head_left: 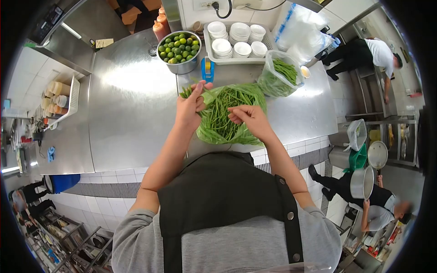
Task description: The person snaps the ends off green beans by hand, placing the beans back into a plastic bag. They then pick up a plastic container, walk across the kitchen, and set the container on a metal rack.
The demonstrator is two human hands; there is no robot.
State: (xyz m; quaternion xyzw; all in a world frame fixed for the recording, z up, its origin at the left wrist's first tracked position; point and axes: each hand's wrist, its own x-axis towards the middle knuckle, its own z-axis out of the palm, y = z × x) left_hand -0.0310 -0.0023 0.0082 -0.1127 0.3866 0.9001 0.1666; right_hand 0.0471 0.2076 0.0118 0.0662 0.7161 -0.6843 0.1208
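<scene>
**On the tabletop (132, 113): bag of green beans (218, 132) mostly full**

Wide open steel lies to my left, and the near edge runs under my forearms. The bag sits right before me, so I judge plenty remains. My left hand (191, 107) is closed round a small bunch (185, 92); my right hand (250, 120) pinches stalks (227, 107) inside the bag.

A steel bowl (183, 67) of limes (178, 46) stands at upper centre on the steel counter (132, 113), with a white tray (236, 61) of stacked bowls (240, 32) just to its right. A blue tape dispenser (208, 69) sits below the gap between them. A white rack (74, 98) of cups occupies the left edge; two people (364, 52) work at the right edge.
</scene>
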